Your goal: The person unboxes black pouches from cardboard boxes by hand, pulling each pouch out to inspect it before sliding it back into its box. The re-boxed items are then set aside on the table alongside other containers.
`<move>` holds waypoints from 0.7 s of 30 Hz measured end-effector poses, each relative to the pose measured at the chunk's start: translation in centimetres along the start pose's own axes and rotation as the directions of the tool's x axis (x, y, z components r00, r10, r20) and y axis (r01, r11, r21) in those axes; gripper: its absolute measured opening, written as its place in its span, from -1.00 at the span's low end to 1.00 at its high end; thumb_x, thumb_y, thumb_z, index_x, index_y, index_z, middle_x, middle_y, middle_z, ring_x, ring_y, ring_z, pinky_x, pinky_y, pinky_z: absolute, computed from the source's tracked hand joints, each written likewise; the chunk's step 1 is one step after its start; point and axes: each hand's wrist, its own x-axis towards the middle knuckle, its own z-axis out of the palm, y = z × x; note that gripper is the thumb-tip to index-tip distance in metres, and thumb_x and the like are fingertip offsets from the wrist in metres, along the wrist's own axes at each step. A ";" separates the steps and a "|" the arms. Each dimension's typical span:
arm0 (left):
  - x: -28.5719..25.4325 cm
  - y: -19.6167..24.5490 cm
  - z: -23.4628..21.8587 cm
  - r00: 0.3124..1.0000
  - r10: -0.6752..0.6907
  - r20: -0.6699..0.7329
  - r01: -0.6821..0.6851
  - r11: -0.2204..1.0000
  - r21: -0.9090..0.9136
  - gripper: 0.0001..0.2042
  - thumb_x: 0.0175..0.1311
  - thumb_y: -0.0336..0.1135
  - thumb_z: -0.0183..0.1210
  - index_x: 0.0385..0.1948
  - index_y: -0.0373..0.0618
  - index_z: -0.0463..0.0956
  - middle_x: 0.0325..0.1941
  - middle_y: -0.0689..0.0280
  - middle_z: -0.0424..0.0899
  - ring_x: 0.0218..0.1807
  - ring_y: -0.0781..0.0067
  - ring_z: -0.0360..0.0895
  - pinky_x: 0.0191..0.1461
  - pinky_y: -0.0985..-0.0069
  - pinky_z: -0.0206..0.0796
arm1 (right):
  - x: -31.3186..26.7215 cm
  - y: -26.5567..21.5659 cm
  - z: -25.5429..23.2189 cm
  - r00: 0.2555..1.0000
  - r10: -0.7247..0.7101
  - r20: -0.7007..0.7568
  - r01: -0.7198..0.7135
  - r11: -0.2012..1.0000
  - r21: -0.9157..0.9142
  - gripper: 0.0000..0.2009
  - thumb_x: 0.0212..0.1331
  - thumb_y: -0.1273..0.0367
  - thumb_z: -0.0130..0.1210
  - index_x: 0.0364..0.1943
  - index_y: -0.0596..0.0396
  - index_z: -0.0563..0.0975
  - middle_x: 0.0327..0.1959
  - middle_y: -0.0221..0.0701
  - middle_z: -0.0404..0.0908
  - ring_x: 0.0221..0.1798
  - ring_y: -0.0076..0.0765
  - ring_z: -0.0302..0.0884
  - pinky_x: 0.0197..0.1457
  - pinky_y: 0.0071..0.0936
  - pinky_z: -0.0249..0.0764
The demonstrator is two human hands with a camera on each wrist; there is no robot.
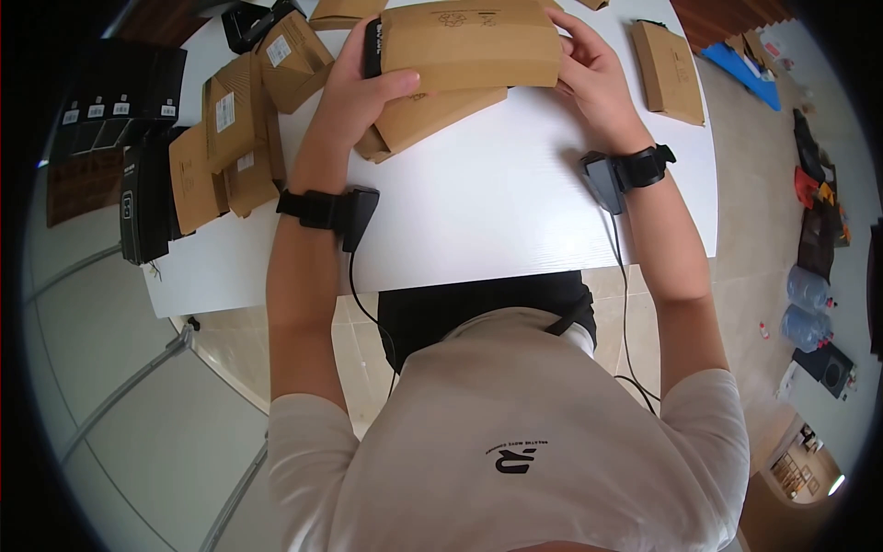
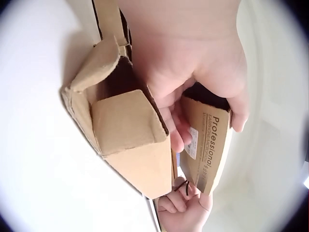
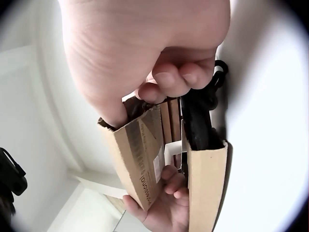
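The cardboard box (image 1: 469,51) is held above another box (image 1: 432,121), one end clamped in the left hand (image 1: 354,97), the opposite end gripped by the right hand (image 1: 598,83), apparently for steadiness.

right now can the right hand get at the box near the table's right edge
Probably yes: the right hand is close to that box, with only bare table between them. But it is busy at the end of the held box, so would likely need to come away first.
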 end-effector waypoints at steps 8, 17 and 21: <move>-0.7 1.3 1.1 0.984 0.171 0.059 -0.179 0.969 0.170 -0.23 -0.02 -0.51 0.27 0.37 -0.18 0.21 0.24 0.11 0.48 0.19 0.19 0.46 0.26 0.39 0.35 | 0.1 0.7 0.2 0.991 -0.094 0.095 0.109 0.981 -0.159 -0.66 0.32 0.44 0.16 0.16 0.19 0.52 -0.23 -0.56 0.59 -0.27 -0.72 0.42 -0.23 -0.68 0.38; -0.3 0.5 0.7 0.982 0.111 0.151 -0.141 0.969 0.205 -0.10 -0.05 -0.47 0.38 0.42 -0.02 0.06 0.20 0.15 0.43 0.28 0.29 0.37 0.34 0.35 0.25 | 0.1 0.4 0.2 0.978 -0.201 -0.051 0.205 0.975 0.089 -0.79 0.25 0.51 0.17 -0.05 0.23 0.60 -0.06 -0.54 0.54 -0.13 -0.65 0.47 -0.03 -0.64 0.41; -0.2 0.5 0.6 0.992 0.073 0.104 -0.089 0.983 0.164 -0.11 -0.05 -0.52 0.33 0.42 -0.06 0.03 0.19 0.12 0.45 0.19 0.28 0.46 0.24 0.33 0.38 | 0.2 -0.7 0.2 0.978 -0.186 -0.096 0.191 0.981 0.045 -0.81 0.28 0.47 0.17 -0.05 0.19 0.61 -0.15 -0.53 0.61 -0.16 -0.67 0.48 -0.08 -0.63 0.42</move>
